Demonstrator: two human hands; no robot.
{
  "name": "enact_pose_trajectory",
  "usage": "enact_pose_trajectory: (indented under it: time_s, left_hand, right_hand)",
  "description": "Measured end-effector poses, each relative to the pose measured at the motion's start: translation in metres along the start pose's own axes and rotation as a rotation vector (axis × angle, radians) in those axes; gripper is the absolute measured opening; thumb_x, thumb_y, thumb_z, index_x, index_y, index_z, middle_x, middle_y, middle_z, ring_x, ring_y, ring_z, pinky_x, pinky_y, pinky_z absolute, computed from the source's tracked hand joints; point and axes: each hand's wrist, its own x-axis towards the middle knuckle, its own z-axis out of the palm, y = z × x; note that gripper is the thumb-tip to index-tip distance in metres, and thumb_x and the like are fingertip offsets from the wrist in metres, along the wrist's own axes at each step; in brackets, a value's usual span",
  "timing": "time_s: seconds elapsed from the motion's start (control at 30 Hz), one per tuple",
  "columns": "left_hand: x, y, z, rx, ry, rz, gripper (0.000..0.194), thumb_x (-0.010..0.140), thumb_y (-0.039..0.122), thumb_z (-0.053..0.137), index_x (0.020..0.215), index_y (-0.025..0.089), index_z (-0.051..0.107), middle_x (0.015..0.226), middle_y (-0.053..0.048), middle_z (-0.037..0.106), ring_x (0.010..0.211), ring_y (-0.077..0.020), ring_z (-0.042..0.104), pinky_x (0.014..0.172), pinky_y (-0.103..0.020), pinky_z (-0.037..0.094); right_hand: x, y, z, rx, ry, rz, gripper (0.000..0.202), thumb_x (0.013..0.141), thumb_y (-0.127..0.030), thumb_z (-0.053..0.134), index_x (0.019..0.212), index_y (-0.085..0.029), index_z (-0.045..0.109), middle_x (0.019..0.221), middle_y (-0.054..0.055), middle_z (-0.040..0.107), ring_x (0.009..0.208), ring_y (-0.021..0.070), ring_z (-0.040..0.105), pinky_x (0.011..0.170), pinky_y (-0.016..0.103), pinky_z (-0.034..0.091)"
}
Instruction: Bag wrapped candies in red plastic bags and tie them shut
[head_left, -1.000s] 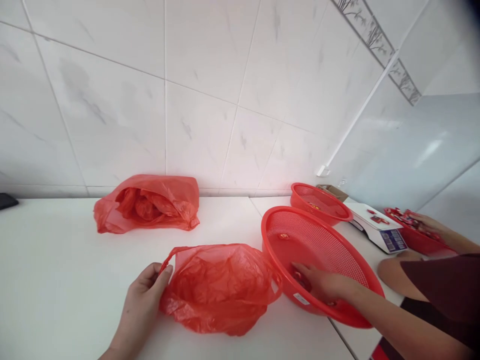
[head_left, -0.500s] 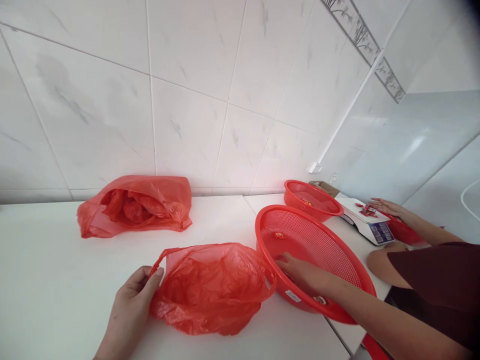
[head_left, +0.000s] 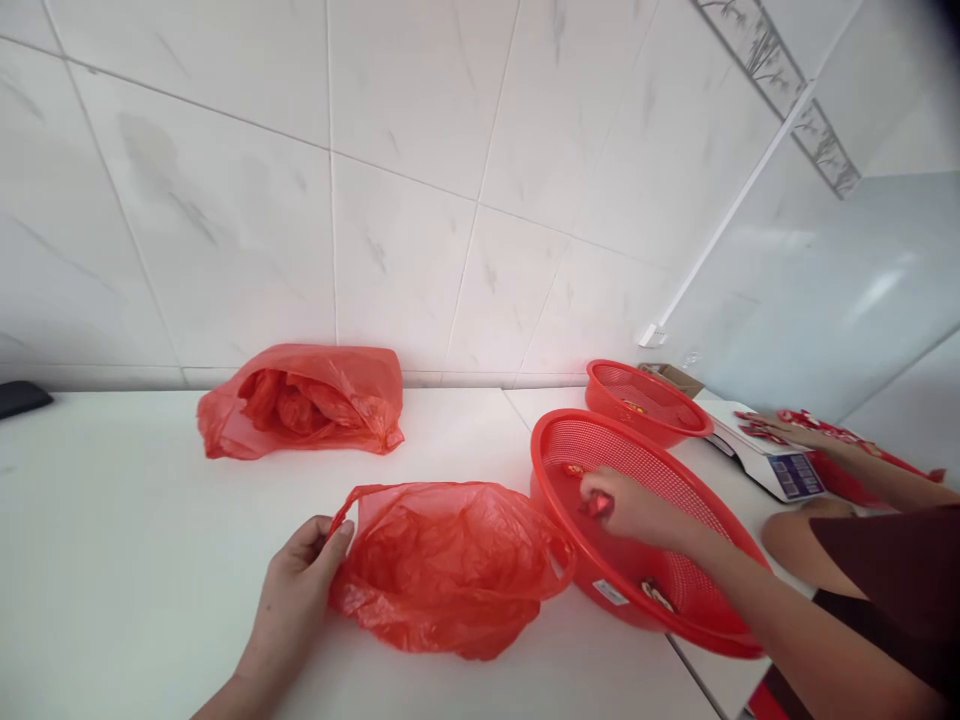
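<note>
My left hand (head_left: 304,565) pinches one handle of a red plastic bag (head_left: 442,630). The bag's mouth is spread wide, and its crumpled inside shows. Over the large red plastic basket (head_left: 555,440), which has perforated sides, my right hand (head_left: 611,500) is closed on a small shiny red-wrapped packet (head_left: 598,505). A few other small wrapped packets (head_left: 658,595) lie in the basket. The basket stands directly right of the bag, close to its right handle.
Another red plastic bag (head_left: 360,375) lies against the tiled wall. A smaller red basket (head_left: 660,425) stands behind the large one. At right, a co-worker's hand (head_left: 787,432) is over red packets on a white scale (head_left: 780,470). A black object (head_left: 22,398) sits far left.
My right hand has lifted from the basket's bottom and now shows a red packet in its fingers. The view has shifted left. The co-worker's hand has come down onto the scale's packets.
</note>
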Motion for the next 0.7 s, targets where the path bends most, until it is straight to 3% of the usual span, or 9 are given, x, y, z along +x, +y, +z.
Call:
enact_pose_trajectory:
  time_s: [0.1,0.17,0.3,0.4,0.5,0.57,0.7]
  left_hand:
    - [0.001,0.0,-0.001,-0.016,-0.028,0.017,0.035,0.071,0.05,0.067,0.065,0.021,0.048,0.054,0.007,0.053,0.044,-0.0109,0.048,0.044,-0.021,0.04]
    - [0.0,0.001,0.001,-0.019,-0.019,0.031,0.036,0.071,0.051,0.066,0.065,0.021,0.048,0.054,0.007,0.053,0.043,-0.0106,0.048,0.045,-0.021,0.041]
    - [-0.001,0.002,0.002,0.015,-0.004,0.075,0.035,0.074,0.051,0.063,0.067,0.02,0.049,0.054,0.006,0.053,0.045,-0.0111,0.049,0.045,-0.021,0.04]
    - [0.001,-0.001,0.0,0.007,-0.029,0.07,0.034,0.074,0.051,0.063,0.067,0.02,0.049,0.054,0.006,0.054,0.045,-0.0113,0.05,0.046,-0.022,0.04]
    - [0.003,-0.004,-0.001,-0.025,-0.031,0.075,0.033,0.075,0.049,0.063,0.068,0.02,0.049,0.056,0.006,0.057,0.047,-0.0115,0.051,0.047,-0.022,0.042]
    - [0.003,-0.004,-0.001,-0.038,-0.032,0.088,0.032,0.075,0.048,0.063,0.068,0.02,0.05,0.058,0.005,0.057,0.049,-0.0116,0.052,0.048,-0.022,0.042]
    - [0.002,-0.001,0.0,-0.016,-0.027,0.078,0.033,0.075,0.049,0.063,0.069,0.02,0.05,0.062,0.003,0.059,0.051,-0.0126,0.053,0.048,-0.022,0.044]
  right_hand:
    - [0.001,-0.032,-0.017,0.055,0.049,-0.165,0.015,0.07,-0.009,0.047,0.077,-0.022,0.05,0.081,-0.001,0.051,0.072,0.0139,0.049,0.062,0.025,0.039]
    - [0.0,-0.06,-0.017,0.109,0.026,-0.275,0.019,0.07,-0.008,0.048,0.081,-0.023,0.051,0.089,-0.001,0.051,0.075,0.0128,0.052,0.065,0.024,0.041]
    - [0.007,-0.107,0.008,0.147,-0.164,-0.43,0.028,0.065,-0.002,0.05,0.084,-0.023,0.055,0.101,-0.001,0.05,0.077,0.0099,0.054,0.064,0.02,0.043]
    - [0.015,-0.124,0.027,0.119,-0.257,-0.473,0.037,0.067,-0.007,0.055,0.098,-0.028,0.06,0.112,0.0,0.05,0.071,0.0084,0.055,0.062,0.021,0.044]
    - [0.017,-0.124,0.022,0.17,-0.233,-0.406,0.055,0.069,-0.018,0.06,0.121,-0.035,0.053,0.126,0.001,0.049,0.091,0.0165,0.059,0.075,0.028,0.048]
    - [0.013,-0.111,0.008,0.23,-0.122,-0.266,0.05,0.075,-0.026,0.058,0.124,-0.033,0.052,0.124,0.002,0.054,0.106,0.0219,0.056,0.086,0.034,0.047]
    - [0.004,-0.052,-0.02,0.18,0.055,0.026,0.033,0.082,-0.036,0.05,0.113,-0.03,0.06,0.112,0.006,0.063,0.102,0.0229,0.059,0.082,0.033,0.047]
